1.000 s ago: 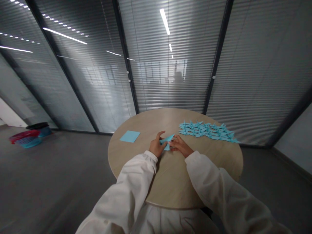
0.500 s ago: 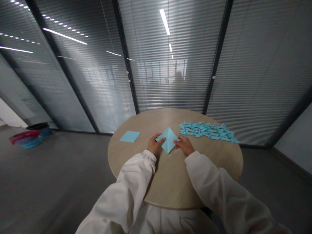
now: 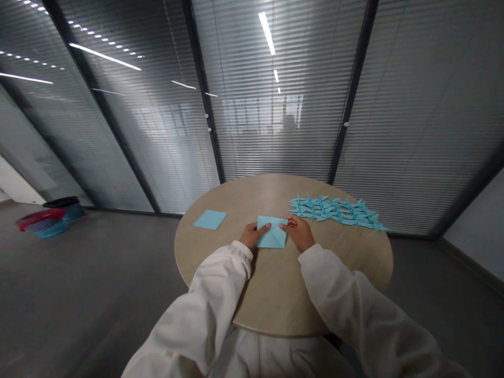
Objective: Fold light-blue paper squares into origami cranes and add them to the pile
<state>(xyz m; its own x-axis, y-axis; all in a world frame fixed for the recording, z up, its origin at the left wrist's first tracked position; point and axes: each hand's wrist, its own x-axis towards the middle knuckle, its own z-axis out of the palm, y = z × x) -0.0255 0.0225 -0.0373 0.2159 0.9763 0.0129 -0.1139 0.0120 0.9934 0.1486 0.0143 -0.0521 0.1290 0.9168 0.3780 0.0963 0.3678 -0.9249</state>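
Note:
Between my two hands is a light blue sheet of origami paper (image 3: 271, 237), squarish in outline, with diagonal creases showing. My left hand (image 3: 252, 234) grips its left edge, the thumb lying on top. At the upper right corner my right hand (image 3: 298, 231) pinches the paper between thumb and fingers. The fingers under the sheet are hidden. Off to the left lies a light blue stack or sheet of square paper (image 3: 210, 220), flat on the table. Several folded blue paper cranes (image 3: 334, 210) sit in rows beyond my right hand.
The round wooden table (image 3: 283, 294) carries all the paper. Behind it stands a glass partition with blinds (image 3: 275, 152) and dark frames. On the floor at the far left are a red-and-blue basket (image 3: 45, 223) and a blue bin with a black rim (image 3: 71, 209).
The origami paper has turned from a diamond, point toward me, to a square with its edge toward me. Both hands stay on it, with the right hand's grip shifted to the upper corner.

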